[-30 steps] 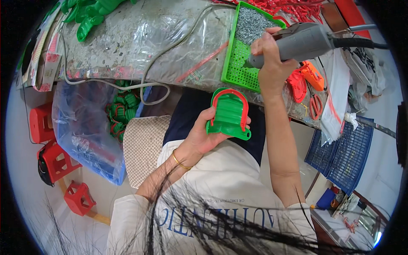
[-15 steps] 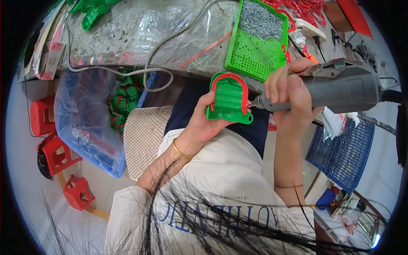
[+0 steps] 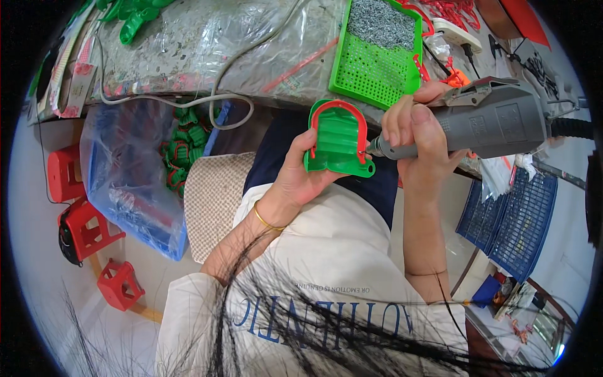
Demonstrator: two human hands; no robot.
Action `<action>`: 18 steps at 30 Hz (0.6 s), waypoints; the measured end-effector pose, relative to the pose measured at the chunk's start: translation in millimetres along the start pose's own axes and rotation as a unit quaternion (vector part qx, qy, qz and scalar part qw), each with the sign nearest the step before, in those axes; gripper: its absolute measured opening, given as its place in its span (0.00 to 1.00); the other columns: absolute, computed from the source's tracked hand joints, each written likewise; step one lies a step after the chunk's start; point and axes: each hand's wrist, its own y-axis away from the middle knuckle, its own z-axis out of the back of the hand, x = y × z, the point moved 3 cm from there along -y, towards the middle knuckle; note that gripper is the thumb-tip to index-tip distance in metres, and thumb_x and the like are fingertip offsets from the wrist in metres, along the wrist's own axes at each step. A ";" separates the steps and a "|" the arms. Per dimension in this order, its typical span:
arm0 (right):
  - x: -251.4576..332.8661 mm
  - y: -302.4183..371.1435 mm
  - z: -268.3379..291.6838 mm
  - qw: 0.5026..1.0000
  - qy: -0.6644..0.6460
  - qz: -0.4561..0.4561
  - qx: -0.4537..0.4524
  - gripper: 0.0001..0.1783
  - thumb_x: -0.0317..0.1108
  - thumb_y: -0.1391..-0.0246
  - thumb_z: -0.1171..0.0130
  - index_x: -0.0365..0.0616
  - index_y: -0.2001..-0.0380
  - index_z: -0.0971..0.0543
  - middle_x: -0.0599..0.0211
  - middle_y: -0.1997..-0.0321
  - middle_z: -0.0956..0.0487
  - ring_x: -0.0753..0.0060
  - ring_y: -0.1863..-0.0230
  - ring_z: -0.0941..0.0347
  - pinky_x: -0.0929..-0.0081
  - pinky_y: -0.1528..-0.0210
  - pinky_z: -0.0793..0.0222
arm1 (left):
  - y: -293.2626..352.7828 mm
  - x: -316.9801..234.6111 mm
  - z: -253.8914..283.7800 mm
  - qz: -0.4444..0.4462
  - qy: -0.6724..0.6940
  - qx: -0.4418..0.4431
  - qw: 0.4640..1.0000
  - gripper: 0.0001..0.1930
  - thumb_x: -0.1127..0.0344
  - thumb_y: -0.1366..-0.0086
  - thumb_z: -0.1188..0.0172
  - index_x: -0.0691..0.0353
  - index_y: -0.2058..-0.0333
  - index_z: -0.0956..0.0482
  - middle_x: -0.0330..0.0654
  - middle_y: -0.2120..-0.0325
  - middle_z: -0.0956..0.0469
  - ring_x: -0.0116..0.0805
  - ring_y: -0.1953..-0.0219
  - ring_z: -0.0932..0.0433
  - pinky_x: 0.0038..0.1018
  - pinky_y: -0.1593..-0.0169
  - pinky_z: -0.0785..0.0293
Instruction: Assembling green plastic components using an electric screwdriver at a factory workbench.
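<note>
My left hand (image 3: 290, 174) is closed around a green plastic scoop-like part (image 3: 339, 143), its thumb on the left edge and its fingers mostly hidden beneath. A red U-shaped handle (image 3: 341, 105) arches over the part's inner side. In my right hand (image 3: 422, 132) is a grey electric screwdriver (image 3: 502, 122), lying sideways, its nose pointing left. The bit's tip meets the right end of the red handle; whether a screw sits there is too small to tell.
Metal screws (image 3: 380, 24) fill the far part of a green perforated basket (image 3: 375, 81) on the bench. A pale cable (image 3: 227, 72) crosses the bench. To the left, a blue crate (image 3: 164, 242) lined with clear plastic holds green-and-red pieces. Red stools (image 3: 119, 286) stand beyond it.
The screwdriver has shifted slightly left, and its tip now reaches the red handle's right end. My left hand keeps its grip on the green part, which has barely moved.
</note>
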 end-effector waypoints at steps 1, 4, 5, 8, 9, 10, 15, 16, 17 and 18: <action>-0.9 0.0 0.8 1.000 -0.006 0.005 0.002 0.08 0.28 0.46 0.48 0.37 0.63 0.32 0.71 0.84 0.38 0.77 0.83 0.40 0.75 0.77 0.40 | -0.3 0.1 0.7 0.000 0.000 -0.002 1.000 0.34 0.43 0.40 0.47 0.63 0.43 0.35 0.52 0.49 0.28 0.47 0.48 0.27 0.44 0.42 0.34; -2.5 -0.1 2.4 1.000 0.007 0.015 0.006 0.08 0.28 0.46 0.49 0.38 0.63 0.32 0.71 0.84 0.38 0.77 0.83 0.41 0.75 0.77 0.40 | -2.2 -0.6 0.4 0.003 0.005 0.024 1.000 0.35 0.43 0.41 0.47 0.63 0.43 0.36 0.52 0.49 0.28 0.47 0.48 0.27 0.44 0.42 0.34; -2.7 0.0 1.5 1.000 0.006 0.014 0.006 0.08 0.28 0.46 0.49 0.38 0.63 0.32 0.71 0.84 0.38 0.77 0.83 0.41 0.75 0.77 0.40 | -2.4 -0.7 0.8 0.004 0.006 0.028 1.000 0.35 0.43 0.41 0.46 0.63 0.43 0.36 0.51 0.49 0.28 0.47 0.48 0.27 0.45 0.42 0.34; -0.7 -0.9 -1.3 1.000 -0.005 0.019 0.010 0.09 0.28 0.45 0.48 0.38 0.62 0.32 0.71 0.84 0.37 0.77 0.83 0.40 0.75 0.77 0.41 | -3.0 -2.6 -0.6 0.006 0.010 0.028 1.000 0.35 0.42 0.40 0.47 0.63 0.43 0.36 0.52 0.49 0.28 0.47 0.47 0.28 0.46 0.42 0.34; -0.2 -0.6 -0.5 1.000 -0.006 0.018 0.016 0.09 0.28 0.45 0.48 0.39 0.61 0.32 0.71 0.84 0.37 0.77 0.83 0.40 0.76 0.78 0.41 | -3.0 -3.1 -1.5 0.009 0.014 0.024 1.000 0.35 0.42 0.40 0.47 0.63 0.42 0.36 0.52 0.48 0.29 0.48 0.47 0.28 0.47 0.42 0.34; 0.6 -0.3 -0.4 1.000 -0.008 0.019 0.023 0.09 0.28 0.45 0.48 0.39 0.61 0.33 0.70 0.84 0.37 0.76 0.83 0.40 0.76 0.78 0.41 | -0.9 -2.1 -2.0 0.008 0.013 0.028 1.000 0.35 0.42 0.40 0.47 0.63 0.42 0.36 0.52 0.48 0.29 0.48 0.47 0.28 0.47 0.42 0.34; -3.6 14.2 3.8 0.997 -0.044 0.065 0.027 0.11 0.29 0.46 0.46 0.41 0.61 0.33 0.71 0.84 0.37 0.76 0.84 0.40 0.76 0.80 0.42 | 7.3 6.7 4.3 0.004 0.046 0.018 0.999 0.33 0.46 0.37 0.48 0.63 0.41 0.39 0.53 0.46 0.31 0.51 0.44 0.31 0.52 0.42 0.35; -0.9 15.2 3.9 0.994 -0.056 0.090 0.016 0.12 0.29 0.46 0.45 0.42 0.61 0.33 0.71 0.84 0.37 0.77 0.85 0.40 0.76 0.81 0.42 | 7.2 7.5 2.7 0.006 0.046 0.020 0.999 0.33 0.46 0.37 0.47 0.64 0.41 0.39 0.52 0.46 0.31 0.51 0.44 0.31 0.52 0.42 0.35; 1.7 14.7 5.0 0.993 -0.055 0.101 0.021 0.12 0.29 0.46 0.45 0.42 0.61 0.33 0.71 0.84 0.37 0.77 0.85 0.40 0.76 0.81 0.42 | 8.4 7.7 0.1 0.003 0.041 0.030 0.999 0.33 0.46 0.37 0.47 0.64 0.41 0.39 0.52 0.46 0.31 0.51 0.44 0.31 0.52 0.42 0.35; 2.7 13.0 5.3 0.993 -0.072 0.081 0.051 0.12 0.29 0.47 0.45 0.42 0.61 0.33 0.71 0.84 0.36 0.77 0.85 0.40 0.76 0.82 0.42 | 9.1 8.2 -1.1 0.017 0.058 0.019 0.998 0.33 0.47 0.37 0.47 0.64 0.41 0.38 0.53 0.46 0.31 0.51 0.44 0.31 0.51 0.42 0.35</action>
